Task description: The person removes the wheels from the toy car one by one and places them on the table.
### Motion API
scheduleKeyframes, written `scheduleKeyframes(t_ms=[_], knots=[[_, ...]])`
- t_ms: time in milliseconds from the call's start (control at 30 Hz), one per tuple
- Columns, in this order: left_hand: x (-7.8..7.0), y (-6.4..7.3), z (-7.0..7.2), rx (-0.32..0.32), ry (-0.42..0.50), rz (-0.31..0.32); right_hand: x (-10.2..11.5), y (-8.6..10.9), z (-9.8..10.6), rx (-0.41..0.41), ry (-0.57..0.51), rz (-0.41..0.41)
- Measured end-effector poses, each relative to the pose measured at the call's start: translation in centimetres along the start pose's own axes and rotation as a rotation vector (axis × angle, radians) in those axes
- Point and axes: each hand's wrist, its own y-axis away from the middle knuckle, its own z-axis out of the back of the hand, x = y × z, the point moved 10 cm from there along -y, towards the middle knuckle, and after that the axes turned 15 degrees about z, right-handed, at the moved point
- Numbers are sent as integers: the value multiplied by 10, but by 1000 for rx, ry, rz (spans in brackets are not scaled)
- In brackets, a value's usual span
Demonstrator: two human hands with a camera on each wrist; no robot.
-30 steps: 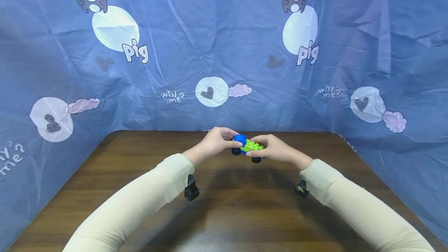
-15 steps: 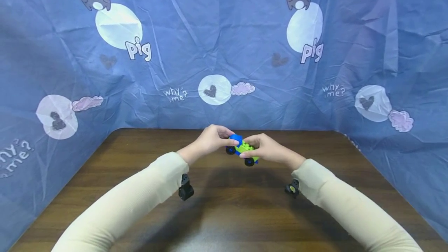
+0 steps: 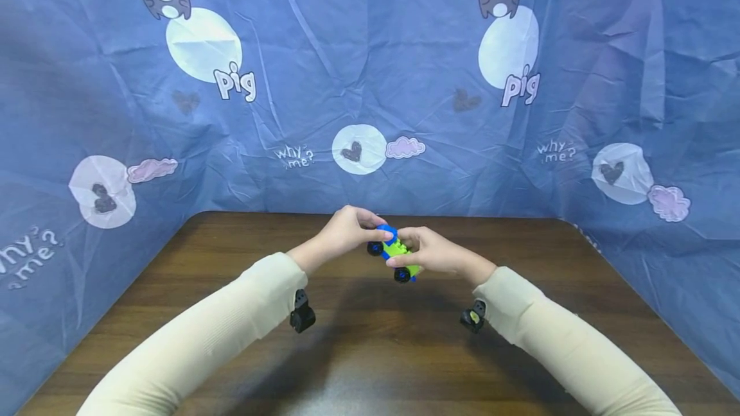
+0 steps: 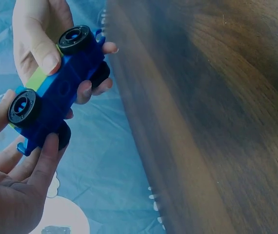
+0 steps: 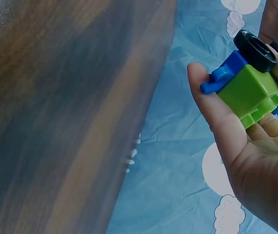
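Both hands hold one toy car point(image 3: 397, 250) above the far part of the table. It is built of bright green studded bricks on a blue chassis point(image 4: 61, 90), with black wheels point(image 4: 24, 107) and a blue block at its left end. My left hand point(image 3: 345, 231) grips that blue end, thumb in front and fingers behind. At the green end, my right hand point(image 3: 433, 250) pinches the side with its thumb, and its other fingers wrap behind and under. The right wrist view shows the green end face point(image 5: 244, 90) and a small blue hook point(image 5: 214, 83) beside the index finger.
A brown wooden table point(image 3: 370, 364) lies under the arms. Behind and around it hangs a blue cloth point(image 3: 358, 37) printed with pigs, hearts and clouds. Black wrist devices point(image 3: 302, 313) hang below both cream sleeves point(image 3: 231, 332).
The toy car has shifted slightly left in the head view and tilted more steeply, its right end lower. Both hands moved with it and keep their hold.
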Motion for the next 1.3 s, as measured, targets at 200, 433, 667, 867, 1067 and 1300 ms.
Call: scheduleKeyframes(t_ms=[200, 433, 667, 867, 1067, 1300], knots=[[0, 1, 1, 12, 24, -27, 0, 1, 1, -51, 7, 5], [7, 7, 9, 38, 178, -34, -5, 3, 6, -144, -88, -38], [23, 11, 12, -7, 182, -54, -9, 5, 10, -180, -117, -58], [16, 22, -2, 32, 94, -131, -9, 5, 8, -184, -174, -43], [6, 27, -9, -18, 33, -168, -8, 4, 4, -181, -198, -28], [4, 27, -10, -109, 34, -169, -9, 4, 4, -187, -174, -2]])
